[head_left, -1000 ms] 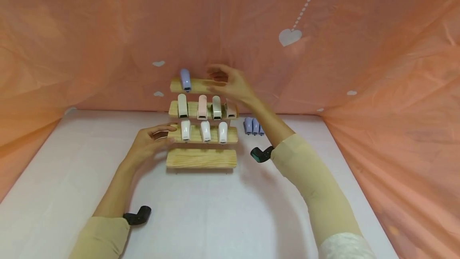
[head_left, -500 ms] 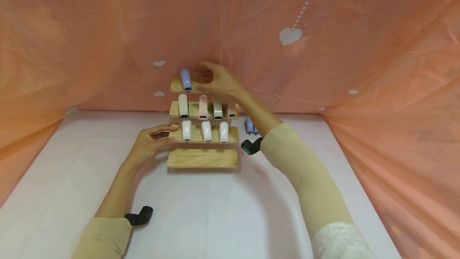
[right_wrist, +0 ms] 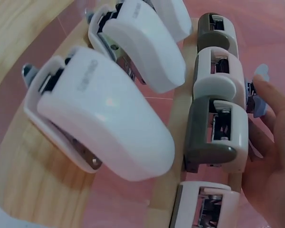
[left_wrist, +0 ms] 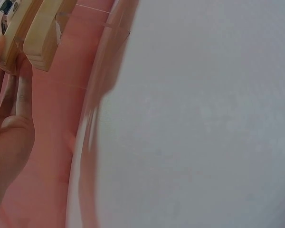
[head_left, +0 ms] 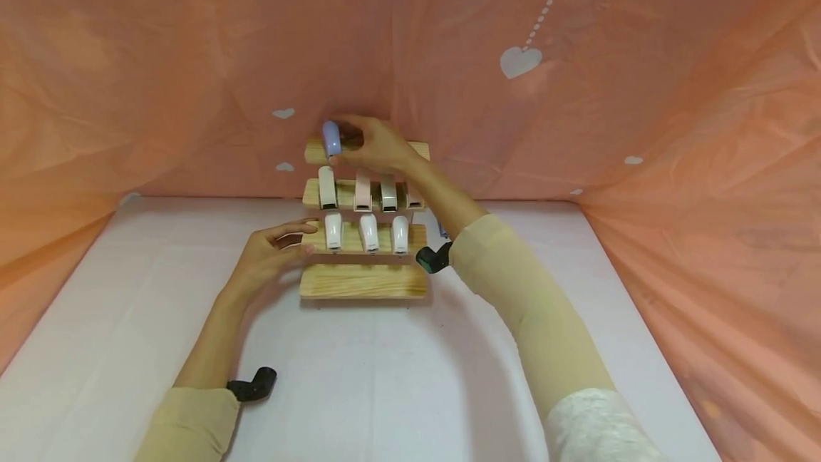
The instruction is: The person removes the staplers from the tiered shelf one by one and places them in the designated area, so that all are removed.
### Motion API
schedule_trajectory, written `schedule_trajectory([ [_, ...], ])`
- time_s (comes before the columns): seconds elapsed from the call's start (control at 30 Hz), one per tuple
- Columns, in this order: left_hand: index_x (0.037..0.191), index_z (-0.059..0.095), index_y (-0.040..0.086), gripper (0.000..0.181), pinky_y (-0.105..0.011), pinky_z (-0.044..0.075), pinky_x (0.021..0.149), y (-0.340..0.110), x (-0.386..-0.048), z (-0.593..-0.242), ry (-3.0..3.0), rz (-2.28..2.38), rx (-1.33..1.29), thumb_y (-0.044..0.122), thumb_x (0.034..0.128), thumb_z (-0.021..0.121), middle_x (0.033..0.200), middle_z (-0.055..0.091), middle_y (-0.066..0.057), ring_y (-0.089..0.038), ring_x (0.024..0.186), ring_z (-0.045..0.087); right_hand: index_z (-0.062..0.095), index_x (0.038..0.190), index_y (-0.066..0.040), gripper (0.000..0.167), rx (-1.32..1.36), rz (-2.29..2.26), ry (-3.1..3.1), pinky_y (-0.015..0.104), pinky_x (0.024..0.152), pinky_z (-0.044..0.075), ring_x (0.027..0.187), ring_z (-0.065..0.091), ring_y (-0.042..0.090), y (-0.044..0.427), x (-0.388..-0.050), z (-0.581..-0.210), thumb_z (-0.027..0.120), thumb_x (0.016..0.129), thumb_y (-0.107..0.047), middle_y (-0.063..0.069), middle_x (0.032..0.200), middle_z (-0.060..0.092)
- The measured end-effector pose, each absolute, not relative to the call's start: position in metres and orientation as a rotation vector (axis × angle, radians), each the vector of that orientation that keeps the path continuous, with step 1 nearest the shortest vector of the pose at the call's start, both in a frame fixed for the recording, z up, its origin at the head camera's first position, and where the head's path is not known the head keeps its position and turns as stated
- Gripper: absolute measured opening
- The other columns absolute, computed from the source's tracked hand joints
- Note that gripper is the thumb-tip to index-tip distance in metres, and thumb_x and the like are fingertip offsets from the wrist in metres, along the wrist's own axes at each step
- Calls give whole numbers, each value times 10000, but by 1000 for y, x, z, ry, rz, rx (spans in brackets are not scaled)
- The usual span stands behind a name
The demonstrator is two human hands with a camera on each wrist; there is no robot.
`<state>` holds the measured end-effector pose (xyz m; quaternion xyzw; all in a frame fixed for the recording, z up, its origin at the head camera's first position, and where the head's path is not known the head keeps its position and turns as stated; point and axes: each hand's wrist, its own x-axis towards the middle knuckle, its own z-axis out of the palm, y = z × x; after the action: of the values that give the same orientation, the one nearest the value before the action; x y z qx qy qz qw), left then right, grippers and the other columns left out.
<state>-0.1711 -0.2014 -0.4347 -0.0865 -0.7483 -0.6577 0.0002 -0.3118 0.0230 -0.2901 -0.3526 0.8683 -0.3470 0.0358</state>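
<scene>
A four-tier wooden rack stands at the table's back, holding small staplers. My right hand pinches the purple stapler at the left of the top tier; in the right wrist view, fingers meet that stapler behind the second row. One tier below the top are a pale grey stapler, a pink stapler and others, partly behind the right hand and forearm. White staplers occupy the tier beneath. My left hand grips that tier's left end, thumb and fingers on opposite sides.
Part of a purple stapler shows on the white table behind my right forearm. An orange-pink cloth with white hearts hangs right behind the rack and along both sides. The lowest tier bears no stapler.
My right hand has moved left along the top tier to the purple stapler and taken hold of it. Its forearm now covers most of the table's purple staplers. My left hand stays put.
</scene>
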Motion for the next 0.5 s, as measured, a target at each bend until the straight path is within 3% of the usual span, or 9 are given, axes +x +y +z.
schedule_trajectory([
  [0.17, 1223, 644, -71, 393, -179, 510, 931, -202, -172, -433, -2351, -2073, -277, 95, 887, 761, 1220, 667, 24, -105, 1120, 587, 512, 1449, -118, 706, -1063, -1115, 2646, 238, 974, 468, 1189, 574, 156, 22, -314, -291, 823, 836, -279, 62, 1332, 614],
  [0.5, 1221, 663, -35, 375, -174, 520, 905, -202, -174, -435, -2363, -2072, -263, 107, 888, 763, 1235, 645, 25, -108, 1107, 586, 534, 1425, -109, 689, -1040, -1251, 2587, 225, 938, 470, 1146, 565, 145, 29, -315, -294, 838, 822, -244, 58, 1316, 607],
])
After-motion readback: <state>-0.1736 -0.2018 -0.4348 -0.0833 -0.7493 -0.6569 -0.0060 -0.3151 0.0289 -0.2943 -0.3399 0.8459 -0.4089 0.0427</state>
